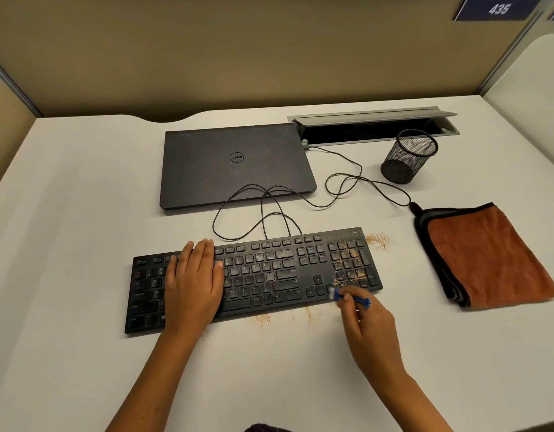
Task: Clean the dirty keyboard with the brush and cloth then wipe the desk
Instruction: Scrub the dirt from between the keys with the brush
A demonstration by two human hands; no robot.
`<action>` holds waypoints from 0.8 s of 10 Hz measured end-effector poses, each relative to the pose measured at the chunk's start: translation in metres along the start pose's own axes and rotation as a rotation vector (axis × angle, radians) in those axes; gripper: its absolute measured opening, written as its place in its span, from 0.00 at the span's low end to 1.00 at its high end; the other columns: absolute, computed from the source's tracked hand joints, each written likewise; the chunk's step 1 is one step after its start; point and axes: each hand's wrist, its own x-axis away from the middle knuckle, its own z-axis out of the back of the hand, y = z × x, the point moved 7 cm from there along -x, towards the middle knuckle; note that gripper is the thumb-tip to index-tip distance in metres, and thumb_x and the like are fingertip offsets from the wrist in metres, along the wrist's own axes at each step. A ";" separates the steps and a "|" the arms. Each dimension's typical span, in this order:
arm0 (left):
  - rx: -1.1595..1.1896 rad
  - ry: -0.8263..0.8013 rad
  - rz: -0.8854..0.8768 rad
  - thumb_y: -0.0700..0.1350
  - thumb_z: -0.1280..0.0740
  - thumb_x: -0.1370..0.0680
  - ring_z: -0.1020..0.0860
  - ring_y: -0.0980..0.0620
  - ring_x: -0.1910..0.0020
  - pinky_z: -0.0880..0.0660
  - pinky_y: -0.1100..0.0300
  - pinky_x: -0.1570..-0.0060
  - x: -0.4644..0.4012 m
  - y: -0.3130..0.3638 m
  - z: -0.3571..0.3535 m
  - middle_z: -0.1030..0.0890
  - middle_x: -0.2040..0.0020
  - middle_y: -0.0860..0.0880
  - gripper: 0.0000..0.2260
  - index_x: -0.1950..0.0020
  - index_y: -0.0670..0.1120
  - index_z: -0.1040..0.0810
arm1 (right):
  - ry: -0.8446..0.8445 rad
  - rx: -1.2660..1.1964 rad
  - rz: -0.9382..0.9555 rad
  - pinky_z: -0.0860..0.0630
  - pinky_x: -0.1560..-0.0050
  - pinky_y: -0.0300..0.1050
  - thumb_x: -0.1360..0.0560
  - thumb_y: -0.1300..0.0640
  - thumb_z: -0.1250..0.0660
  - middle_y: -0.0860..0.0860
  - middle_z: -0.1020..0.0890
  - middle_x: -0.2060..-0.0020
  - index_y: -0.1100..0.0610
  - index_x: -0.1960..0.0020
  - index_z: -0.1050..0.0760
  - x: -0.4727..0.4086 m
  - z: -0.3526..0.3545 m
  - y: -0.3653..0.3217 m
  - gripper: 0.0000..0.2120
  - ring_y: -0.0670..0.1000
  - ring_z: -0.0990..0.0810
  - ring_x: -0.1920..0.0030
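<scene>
My left hand point(193, 283) lies flat, fingers relaxed, on the black keyboard point(254, 275) at mid-desk point(67, 213). My right hand point(367, 325) pinches the blue brush point(352, 298) at the crumb-strewn number pad's front edge. The orange cloth point(484, 254) lies folded to the right.

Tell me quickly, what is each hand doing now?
Left hand: open, resting flat on the keyboard.
Right hand: holding the blue brush.
</scene>
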 end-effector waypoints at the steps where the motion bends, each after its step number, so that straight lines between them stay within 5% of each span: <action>1: -0.003 0.002 -0.002 0.54 0.51 0.19 0.31 0.42 0.28 0.38 0.42 0.30 0.000 0.001 0.000 0.25 0.31 0.44 0.26 0.28 0.42 0.29 | -0.143 -0.027 0.045 0.26 0.57 0.28 0.22 0.58 0.39 0.45 0.20 0.55 0.54 0.44 0.23 0.008 -0.015 -0.006 0.09 0.43 0.21 0.56; 2: 0.000 0.003 -0.001 0.54 0.51 0.19 0.31 0.43 0.28 0.38 0.42 0.30 0.000 0.001 0.000 0.25 0.31 0.44 0.26 0.28 0.42 0.29 | -0.228 0.004 0.124 0.27 0.54 0.27 0.21 0.56 0.39 0.42 0.21 0.55 0.51 0.45 0.24 0.017 -0.028 -0.012 0.08 0.42 0.22 0.55; 4: -0.002 0.005 0.000 0.54 0.51 0.19 0.31 0.43 0.29 0.37 0.41 0.31 0.000 0.001 0.001 0.25 0.31 0.44 0.26 0.28 0.42 0.29 | 0.047 -0.133 -0.002 0.27 0.63 0.27 0.21 0.60 0.40 0.45 0.20 0.62 0.52 0.51 0.25 -0.005 0.006 -0.005 0.06 0.46 0.21 0.63; 5: -0.003 0.003 -0.001 0.53 0.51 0.19 0.31 0.43 0.29 0.37 0.41 0.31 0.000 0.001 0.001 0.25 0.31 0.44 0.26 0.28 0.42 0.29 | -0.021 -0.214 -0.042 0.24 0.61 0.30 0.21 0.59 0.40 0.45 0.19 0.60 0.49 0.50 0.25 -0.014 0.003 -0.002 0.07 0.45 0.19 0.60; 6: -0.003 0.001 0.001 0.54 0.51 0.19 0.31 0.43 0.29 0.37 0.41 0.31 -0.001 0.002 0.000 0.25 0.31 0.44 0.26 0.28 0.42 0.29 | -0.169 -0.040 -0.018 0.25 0.60 0.31 0.21 0.56 0.40 0.42 0.21 0.60 0.49 0.50 0.26 -0.018 -0.009 -0.002 0.05 0.44 0.21 0.59; 7: -0.001 0.003 0.000 0.54 0.51 0.19 0.31 0.42 0.29 0.37 0.41 0.31 -0.001 0.002 0.001 0.25 0.31 0.44 0.26 0.28 0.42 0.29 | -0.157 0.075 -0.005 0.29 0.65 0.33 0.21 0.56 0.41 0.46 0.22 0.65 0.53 0.56 0.26 -0.024 -0.005 -0.003 0.08 0.47 0.23 0.64; 8: -0.001 0.007 -0.002 0.54 0.51 0.19 0.31 0.43 0.28 0.38 0.41 0.30 0.000 0.002 0.001 0.25 0.31 0.44 0.26 0.28 0.42 0.29 | -0.115 0.011 0.025 0.29 0.62 0.28 0.20 0.57 0.42 0.47 0.20 0.62 0.54 0.51 0.23 -0.028 0.002 -0.007 0.08 0.46 0.22 0.60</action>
